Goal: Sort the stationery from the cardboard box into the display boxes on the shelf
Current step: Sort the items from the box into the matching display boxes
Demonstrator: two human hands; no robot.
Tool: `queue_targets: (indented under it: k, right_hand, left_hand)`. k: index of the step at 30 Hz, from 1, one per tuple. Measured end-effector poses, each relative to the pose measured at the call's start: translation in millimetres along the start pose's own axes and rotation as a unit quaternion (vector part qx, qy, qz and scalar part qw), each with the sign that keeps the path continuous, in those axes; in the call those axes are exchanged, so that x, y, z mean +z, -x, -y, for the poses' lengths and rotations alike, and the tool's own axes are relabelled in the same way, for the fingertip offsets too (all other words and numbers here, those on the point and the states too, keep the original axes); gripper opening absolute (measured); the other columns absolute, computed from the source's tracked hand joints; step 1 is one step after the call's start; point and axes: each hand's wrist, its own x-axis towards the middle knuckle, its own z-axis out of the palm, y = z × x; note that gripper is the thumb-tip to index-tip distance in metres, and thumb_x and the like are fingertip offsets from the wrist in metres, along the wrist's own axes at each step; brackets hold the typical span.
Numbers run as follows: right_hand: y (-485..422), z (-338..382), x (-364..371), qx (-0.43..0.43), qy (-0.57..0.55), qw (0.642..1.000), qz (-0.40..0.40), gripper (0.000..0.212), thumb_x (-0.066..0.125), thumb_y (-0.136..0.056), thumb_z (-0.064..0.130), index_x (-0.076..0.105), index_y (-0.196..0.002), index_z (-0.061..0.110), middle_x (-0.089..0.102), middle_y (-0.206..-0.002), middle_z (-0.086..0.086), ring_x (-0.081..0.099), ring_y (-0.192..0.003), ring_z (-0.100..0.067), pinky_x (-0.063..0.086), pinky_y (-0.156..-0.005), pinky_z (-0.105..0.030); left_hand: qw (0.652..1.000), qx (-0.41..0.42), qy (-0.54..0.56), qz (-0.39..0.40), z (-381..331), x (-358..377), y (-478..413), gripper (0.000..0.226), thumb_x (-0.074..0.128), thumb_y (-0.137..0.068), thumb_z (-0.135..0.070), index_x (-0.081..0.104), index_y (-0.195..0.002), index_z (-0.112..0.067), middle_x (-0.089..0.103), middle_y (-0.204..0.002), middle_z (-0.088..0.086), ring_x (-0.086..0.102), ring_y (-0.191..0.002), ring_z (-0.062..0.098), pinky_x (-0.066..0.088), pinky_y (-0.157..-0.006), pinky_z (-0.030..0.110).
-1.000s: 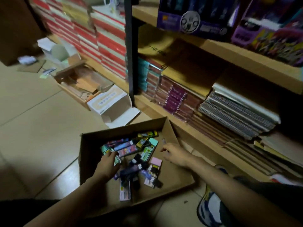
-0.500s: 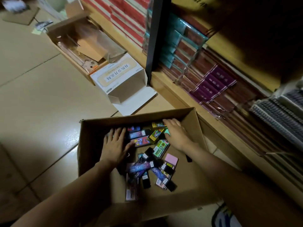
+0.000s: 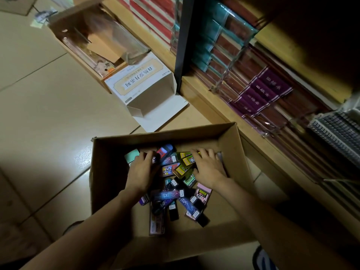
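An open cardboard box (image 3: 194, 136) sits on the floor in front of the shelf (image 3: 214, 108). Several small colourful stationery packs lie loose inside, among them a dark blue starry pack (image 3: 167, 194), a pink one (image 3: 203, 193) and yellow-green ones (image 3: 184, 164). My left hand (image 3: 141, 172) lies on the packs at the box's far left, fingers reaching beside a mint pack (image 3: 131, 155). My right hand (image 3: 208, 168) rests with spread fingers on the yellow-green packs at the far right. Neither hand has lifted a pack.
An empty white display box (image 3: 140, 82) lies open on its side on the floor beyond the cardboard box. Behind it stands a wooden crate (image 3: 78, 36) with paper goods. A black shelf post (image 3: 183, 36) rises there. Purple-banded notebooks (image 3: 261, 90) and spiral notebooks (image 3: 335, 131) fill the shelf.
The view has tilted down and closer to the box. Both hands have moved to its far end and drawn towards each other over the packs.
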Motion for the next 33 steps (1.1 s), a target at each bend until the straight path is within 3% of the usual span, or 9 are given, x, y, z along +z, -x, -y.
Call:
queue_targets:
  k: [5,9,11,14,17,23,26,29,33]
  right_hand:
    - [22,4,5,-0.073,-0.209,0.974,0.057,0.071,0.045,-0.081,-0.005,0.032,-0.146,0.022,0.019,-0.155,0.010,0.006,-0.143,-0.011,0.011,-0.115,-0.028]
    - [33,23,10,0.120,-0.494,0.854,-0.110,0.040,0.047,-0.088,-0.006,0.060,-0.117,0.018,0.047,-0.133,0.005,0.039,-0.125,-0.007,0.037,-0.106,-0.031]
    - [31,32,14,0.253,-0.497,0.809,-0.184,0.019,0.055,-0.091,0.008,0.057,-0.108,0.017,0.053,-0.120,-0.003,0.053,-0.110,-0.017,0.052,-0.088,-0.036]
    - [24,43,21,0.353,-0.559,0.737,-0.138,0.029,0.064,-0.088,0.026,0.051,-0.109,0.010,0.056,-0.094,0.001,0.059,-0.090,-0.017,0.049,-0.066,-0.024]
    - [17,53,28,0.391,-0.602,0.692,-0.080,0.051,0.068,-0.084,0.033,0.049,-0.123,0.007,0.056,-0.108,-0.005,0.052,-0.113,-0.028,0.043,-0.098,-0.043]
    - [6,53,28,0.409,-0.637,0.653,-0.035,0.041,0.073,-0.079,0.031,0.060,-0.114,0.015,0.061,-0.121,-0.007,0.053,-0.117,-0.030,0.038,-0.105,-0.046]
    - [9,52,27,0.416,-0.670,0.614,-0.042,0.023,0.073,-0.080,0.024,0.065,-0.099,0.013,0.065,-0.107,-0.007,0.055,-0.113,-0.028,0.050,-0.089,-0.041]
    - [18,50,24,0.429,-0.700,0.565,-0.083,0.033,0.070,-0.084,0.018,0.059,-0.113,0.007,0.063,-0.113,-0.007,0.056,-0.108,-0.027,0.046,-0.086,-0.034]
    - [39,49,10,0.388,-0.730,0.547,-0.130,0.022,0.062,-0.089,0.009,0.058,-0.108,0.000,0.065,-0.111,-0.020,0.060,-0.082,-0.024,0.048,-0.066,-0.029]
  left_hand:
    - [0.993,-0.054,0.105,0.028,-5,0,1,0.041,0.070,-0.083,-0.020,0.049,-0.114,-0.002,0.053,-0.111,0.017,0.052,-0.101,0.031,0.040,-0.081,0.034]
    - [0.985,-0.102,0.134,0.050,-9,1,3,0.035,0.065,-0.087,-0.017,0.051,-0.114,0.000,0.048,-0.114,0.017,0.051,-0.101,0.029,0.041,-0.082,0.032]
    - [0.977,-0.117,0.169,0.058,-11,1,7,0.029,0.064,-0.088,-0.014,0.050,-0.110,-0.001,0.053,-0.109,0.016,0.055,-0.098,0.028,0.044,-0.079,0.033]
    - [0.963,-0.127,0.222,0.084,-13,3,12,0.024,0.063,-0.089,-0.014,0.047,-0.104,-0.005,0.060,-0.094,0.009,0.059,-0.088,0.025,0.048,-0.070,0.030]
    - [0.935,-0.164,0.300,0.099,-16,4,13,0.023,0.066,-0.087,-0.015,0.046,-0.098,-0.010,0.062,-0.090,0.007,0.062,-0.080,0.020,0.049,-0.065,0.027]
    - [0.873,-0.222,0.422,0.099,-21,7,13,0.031,0.069,-0.084,-0.009,0.048,-0.104,-0.001,0.061,-0.087,0.012,0.065,-0.062,0.015,0.049,-0.044,0.022]
    - [0.858,-0.236,0.444,0.101,-19,8,13,0.040,0.077,-0.077,-0.014,0.047,-0.102,-0.003,0.064,-0.091,0.010,0.064,-0.070,0.017,0.050,-0.046,0.019]
    - [0.838,-0.226,0.478,0.133,-20,7,17,0.038,0.071,-0.082,-0.013,0.045,-0.110,-0.006,0.065,-0.098,0.012,0.066,-0.080,0.021,0.052,-0.058,0.025]
    - [0.817,-0.171,0.527,0.161,-29,7,23,0.020,0.056,-0.093,-0.008,0.047,-0.110,-0.010,0.064,-0.083,0.007,0.064,-0.066,0.011,0.053,-0.059,0.022]
